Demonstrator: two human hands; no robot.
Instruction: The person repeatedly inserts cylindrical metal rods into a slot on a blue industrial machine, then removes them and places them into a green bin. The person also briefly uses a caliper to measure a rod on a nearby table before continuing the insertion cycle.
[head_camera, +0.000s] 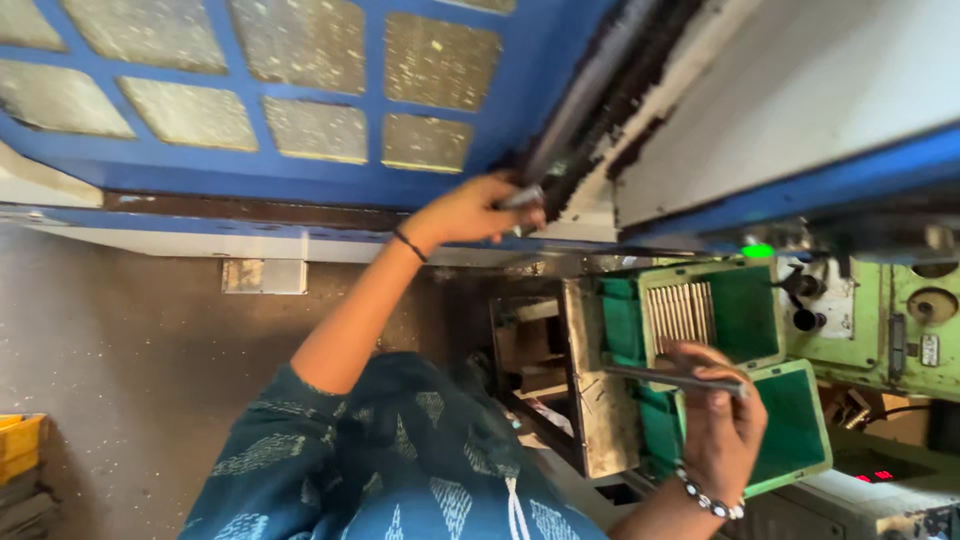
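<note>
The teal patterned sleeve (390, 460) fills the bottom of the view, nearest of all, and from it both forearms reach out. The right hand (718, 425), with a bead bracelet (712, 500) at the wrist, has its fingers curled around a thin grey metal rod (675, 378), which lies almost level and sticks out to the left of the fist. Just behind that hand stand two green trays (790, 420) — the farther one holds a row of similar rods (682, 314) standing side by side against its left wall. The rod in the hand crosses in front of the near edge of that tray, hiding part of its rim.

The left hand (478, 210), a dark band (409, 245) round its wrist, is stretched up and away to the blue machine frame (320, 175), fingers closed on a short grey metal piece (522, 197) at the lower end of a long, grimy dark rail (610, 90) — whether that piece is loose or part of the rail cannot be told. Panes of speckled, dirty glass (300, 45) sit in the blue frame. Right of the trays is a pale green machine body (920, 340) with knobs, and a small green light (758, 251) glows above the trays' far edge. A yellow crate (18, 445) shows at the left edge on the grey floor (130, 380).
</note>
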